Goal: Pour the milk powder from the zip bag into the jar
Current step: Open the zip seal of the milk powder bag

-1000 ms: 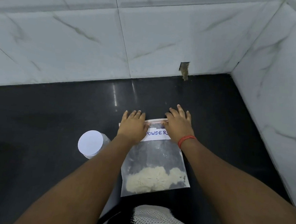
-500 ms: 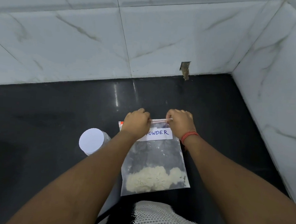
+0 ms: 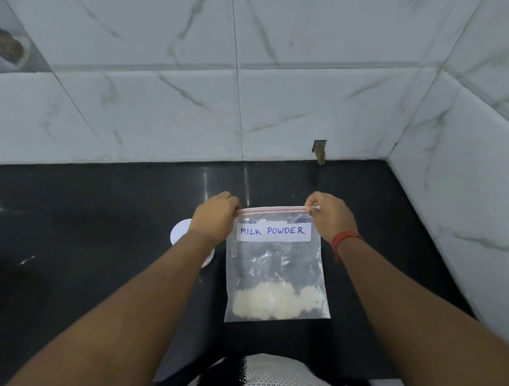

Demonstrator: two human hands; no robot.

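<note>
A clear zip bag (image 3: 275, 266) with a white label reading MILK POWDER hangs upright above the black counter (image 3: 93, 242), its cream powder (image 3: 278, 304) settled at the bottom. My left hand (image 3: 215, 215) pinches the bag's top left corner. My right hand (image 3: 330, 216), with a red thread at the wrist, pinches the top right corner by the red zip strip. The strip looks shut. The jar's white lid (image 3: 179, 231) shows behind my left forearm, which hides most of the jar.
White marble-tiled walls (image 3: 283, 110) close the counter at the back and on the right. A small dark hole (image 3: 319, 150) sits in the back wall at counter level. The counter's front edge runs near my body.
My hands went from lying flat on the bag's top to gripping its corners. The bag has been lifted upright off the counter, and the whole label now shows.
</note>
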